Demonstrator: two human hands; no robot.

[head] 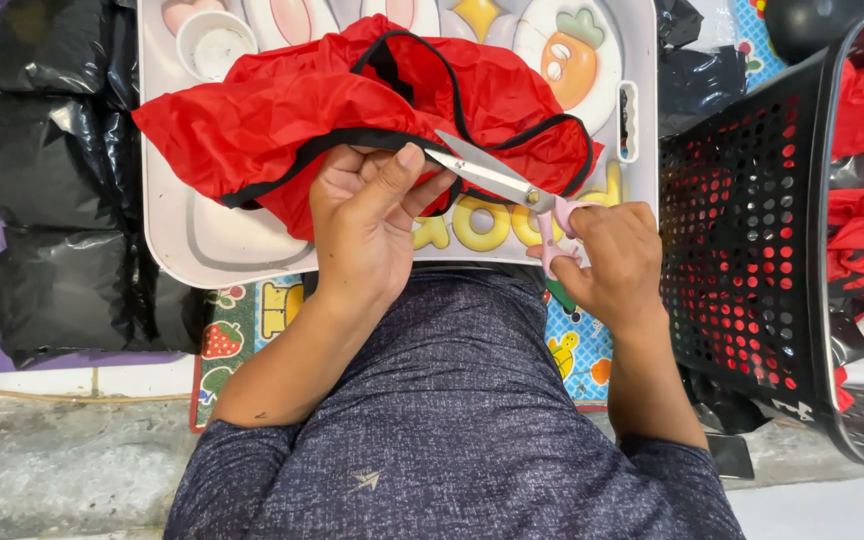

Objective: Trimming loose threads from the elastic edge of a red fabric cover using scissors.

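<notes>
Fig.: view from the head cam, looking down over your lap. Your left hand is closed on the near edge of the red fabric piece, thumb on top, pinching right at the black trim band. Your right hand is closed through the pink handles of the scissors; the blades stand slightly apart, tips pointing toward your left thumb and resting at the trim. The fabric lies bunched on a white kids' tray table w/ cartoon prints, directly in front of you. Black plastic bags are stacked at your left; a black perforated basket holding more red pieces is at your right. To do the cut well, judging from this setup: keep the trim taut btwn thumb and fingers, so the blades bite cleanly; feed the fabric deep into the blades rather than snipping w/ the tips; hold your thumb clear of the cutting line, since it sits very near the points; lift the working edge off the bunched layers below, so only one layer is caught.
</notes>
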